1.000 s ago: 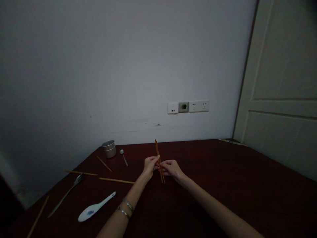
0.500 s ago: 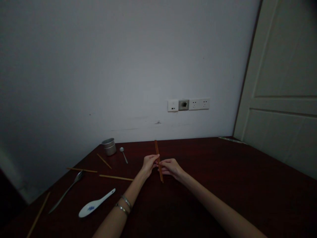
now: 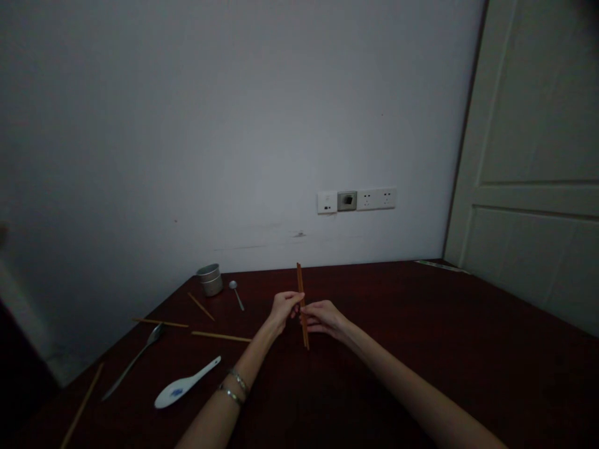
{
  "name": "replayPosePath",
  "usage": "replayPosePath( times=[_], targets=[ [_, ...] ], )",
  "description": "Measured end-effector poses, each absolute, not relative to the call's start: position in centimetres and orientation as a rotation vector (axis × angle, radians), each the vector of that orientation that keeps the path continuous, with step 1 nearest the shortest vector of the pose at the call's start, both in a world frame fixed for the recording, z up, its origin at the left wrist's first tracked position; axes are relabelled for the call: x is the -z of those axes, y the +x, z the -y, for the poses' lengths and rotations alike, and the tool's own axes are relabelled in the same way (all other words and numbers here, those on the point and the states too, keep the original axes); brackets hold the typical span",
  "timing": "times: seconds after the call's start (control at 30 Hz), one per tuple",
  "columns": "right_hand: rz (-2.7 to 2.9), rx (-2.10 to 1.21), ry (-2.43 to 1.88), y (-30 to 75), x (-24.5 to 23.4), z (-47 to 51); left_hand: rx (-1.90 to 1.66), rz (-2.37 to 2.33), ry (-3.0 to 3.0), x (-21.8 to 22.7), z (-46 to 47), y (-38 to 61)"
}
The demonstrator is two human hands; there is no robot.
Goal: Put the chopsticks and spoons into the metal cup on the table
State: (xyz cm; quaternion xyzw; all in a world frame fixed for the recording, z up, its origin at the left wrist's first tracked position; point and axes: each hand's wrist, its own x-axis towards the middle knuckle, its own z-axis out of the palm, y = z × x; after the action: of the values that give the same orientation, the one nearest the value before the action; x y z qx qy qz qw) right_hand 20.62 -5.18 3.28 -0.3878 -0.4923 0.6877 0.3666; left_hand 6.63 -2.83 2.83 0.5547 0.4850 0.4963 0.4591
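Between my two hands a small bundle of reddish-brown chopsticks stands nearly upright, leaning slightly, above the dark red table. My left hand pinches it from the left, thumb across the sticks. From the right, a little lower, my right hand has its fingers closed on the same sticks. How many there are cannot be made out. Left of my left forearm lie a light wooden chopstick and a white soup spoon with a blue mark in its bowl.
Further left lie a fork and more light chopsticks. A metal cup stands at the table's back left, beside a small metal spoon. Behind the table is a wall with sockets; a pale door stands right.
The chopsticks have turned slightly more upright in my hands, which keep hold of them. The items on the left appear shifted slightly right as my view moves.
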Motion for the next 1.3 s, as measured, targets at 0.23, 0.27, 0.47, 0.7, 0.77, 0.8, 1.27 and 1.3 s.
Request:
replayPosePath(
  times=[0.23,0.27,0.47,0.7,0.77,0.8,1.27,1.3],
  targets=[
    [1.242,-1.745,-1.02,20.0,-4.1,5.7,-1.082,-1.396,1.553,-5.1,2.8,6.1],
    [1.245,-1.743,-1.023,19.9,-4.2,5.9,-1.061,-1.471,1.607,-5.7,2.8,6.1],
    [1.265,-1.718,-1.063,19.4,-4.5,7.4,-0.978,-1.996,2.064,-7.7,3.2,6.4],
    [1.249,-1.691,-1.066,19.8,-3.9,8.4,-0.785,-2.164,2.135,-8.0,4.1,7.5],
    [1.241,-1.689,-1.074,19.9,-3.8,8.6,-0.745,-2.162,2.144,-8.0,4.2,7.7],
    [1.238,-1.69,-1.073,20.0,-3.8,8.8,-0.729,-2.161,2.148,-8.0,4.2,7.8],
    [1.38,-1.722,-1.097,21.5,-2.7,9.6,-0.582,-2.136,2.128,-6.0,4.5,7.4],
    [1.375,-1.704,-1.102,22.0,-2.6,9.4,-0.558,-2.135,2.121,-5.7,4.7,7.3]
  ],
)
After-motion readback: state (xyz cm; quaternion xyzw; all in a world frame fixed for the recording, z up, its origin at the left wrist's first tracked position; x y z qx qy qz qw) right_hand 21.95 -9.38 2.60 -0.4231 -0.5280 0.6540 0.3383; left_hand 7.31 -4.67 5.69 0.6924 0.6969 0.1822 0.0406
